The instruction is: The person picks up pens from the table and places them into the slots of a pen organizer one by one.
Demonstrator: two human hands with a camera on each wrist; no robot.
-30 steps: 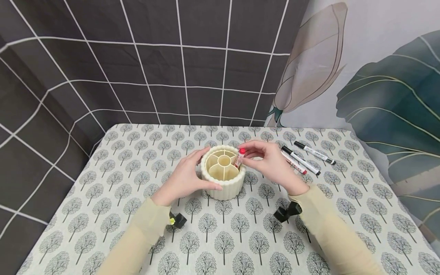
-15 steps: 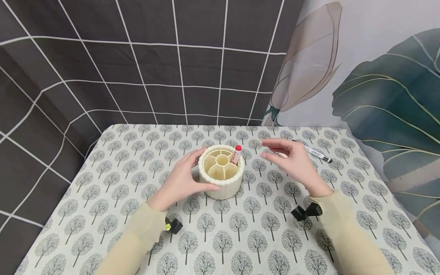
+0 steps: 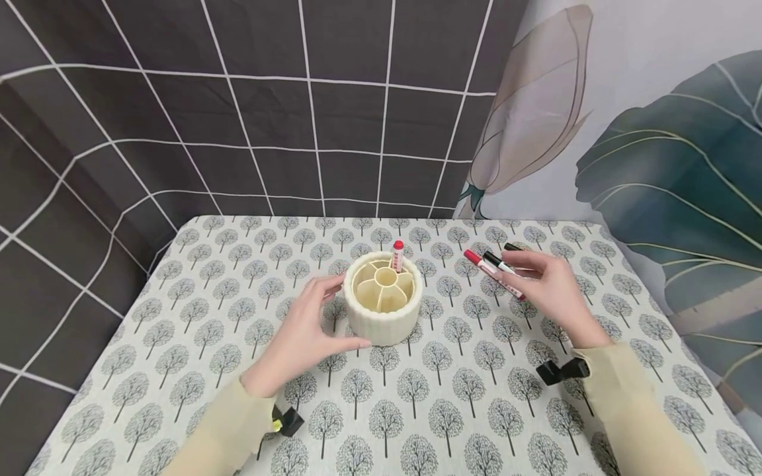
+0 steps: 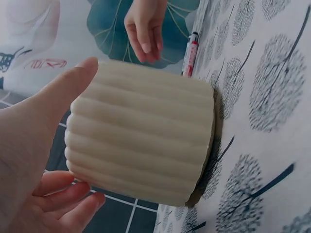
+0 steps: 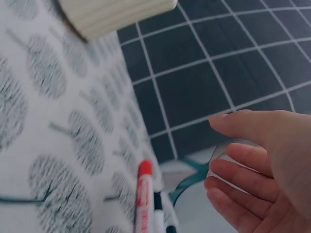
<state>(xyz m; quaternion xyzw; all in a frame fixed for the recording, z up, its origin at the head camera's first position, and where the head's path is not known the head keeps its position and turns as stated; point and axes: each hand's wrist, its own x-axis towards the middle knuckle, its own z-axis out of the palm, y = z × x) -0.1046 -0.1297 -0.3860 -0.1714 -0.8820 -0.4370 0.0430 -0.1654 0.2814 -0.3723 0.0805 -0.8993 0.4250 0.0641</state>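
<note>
The pen holder [image 3: 383, 297], a cream, ribbed, round container with divided compartments, stands upright near the middle of the table [image 3: 178, 344]. One red-capped marker [image 3: 397, 256] stands in a compartment on its far side, cap up.

The left hand [image 3: 303, 330] cups the holder's left side. The thumb lies along the near lower wall, and the other fingers curve toward the far-left wall. The left wrist view shows the thumb [image 4: 58, 92] against the ribbed wall [image 4: 141, 141] and the fingers [image 4: 63, 194] curled beside it on the other side.

The right hand [image 3: 550, 287] is over the table to the right of the holder, well apart from it. Its fingers are loosely extended and slightly spread, and it holds nothing. The fingertips are at a group of markers lying on the cloth: a red-capped one [image 3: 494, 274] and a black-capped one [image 3: 499, 262] side by side; whether the fingertips touch them cannot be told. The right wrist view shows the open palm [image 5: 272, 165] above the red-capped marker [image 5: 144, 194].

The table carries a cloth printed with trees. A dark grid-pattern backdrop [image 3: 238, 119] stands behind it, and a leaf-print hanging [image 3: 655, 165] stands to the right.
</note>
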